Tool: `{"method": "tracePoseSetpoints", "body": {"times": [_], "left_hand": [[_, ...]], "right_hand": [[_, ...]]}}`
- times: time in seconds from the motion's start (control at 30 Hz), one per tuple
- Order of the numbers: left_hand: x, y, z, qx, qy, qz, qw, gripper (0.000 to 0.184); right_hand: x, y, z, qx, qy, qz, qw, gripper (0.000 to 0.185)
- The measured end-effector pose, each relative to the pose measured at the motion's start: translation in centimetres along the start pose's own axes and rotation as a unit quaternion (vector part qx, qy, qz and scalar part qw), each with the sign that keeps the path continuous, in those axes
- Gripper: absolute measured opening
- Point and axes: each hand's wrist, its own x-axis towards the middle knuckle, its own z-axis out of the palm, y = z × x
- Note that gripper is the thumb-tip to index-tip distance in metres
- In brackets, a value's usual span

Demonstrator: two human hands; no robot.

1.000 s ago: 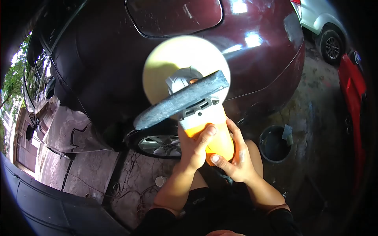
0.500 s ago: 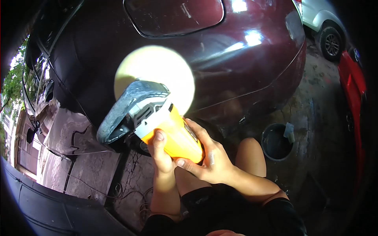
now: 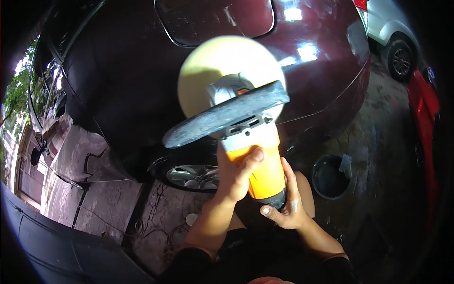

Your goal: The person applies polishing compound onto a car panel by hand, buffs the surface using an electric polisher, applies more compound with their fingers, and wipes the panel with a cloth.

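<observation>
An orange polisher [image 3: 264, 170] with a grey gear housing is held up in front of the dark maroon car panel [image 3: 120, 90]. Its round, pale yellow pad [image 3: 201, 78] faces the panel; I cannot tell whether they touch. A worn dark bow handle [image 3: 222, 113] crosses the tool's head, with no hand on it. My left hand [image 3: 239, 175] wraps the orange body from the left, thumb on top. Around the black rear end of the polisher, my right hand [image 3: 291, 208] is closed, with fingers along its right side.
Below the panel is a car wheel [image 3: 194, 176]. A dark bucket [image 3: 326, 189] with a pale cloth or sponge on its rim stands right of my knee. Cable loops [image 3: 172, 236] lie on the cracked floor. A red panel [image 3: 423, 109] and a silver car [image 3: 390, 23] are at right.
The polisher has moved right and slightly up across the panel and turned more upright. Both hands moved right with it, my right hand now lower at its rear end. The wheel has come into view.
</observation>
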Motion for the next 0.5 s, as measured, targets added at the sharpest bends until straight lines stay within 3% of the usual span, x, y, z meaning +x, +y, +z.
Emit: {"method": "tracePoseSetpoints", "body": {"times": [0.13, 0.37, 0.5], "left_hand": [[0.1, 0.1, 0.3, 0.042, 0.0, 0.028, 0.999, 0.062], [-0.7, 0.2, -3.7, 0.023, 0.039, 0.04, 0.998, 0.056], [0.1, 2.3, -6.1, 0.043, 0.035, 0.059, 0.997, 0.066]], "right_hand": [[0.2, 0.2, 1.2, 0.083, 0.049, 0.033, 0.995, 0.106], [2.2, 1.3, 2.6, -0.015, 0.011, -0.034, 0.999, 0.102], [5.5, 0.8, 4.0, -0.055, -0.018, -0.073, 0.996, 0.099]]}}
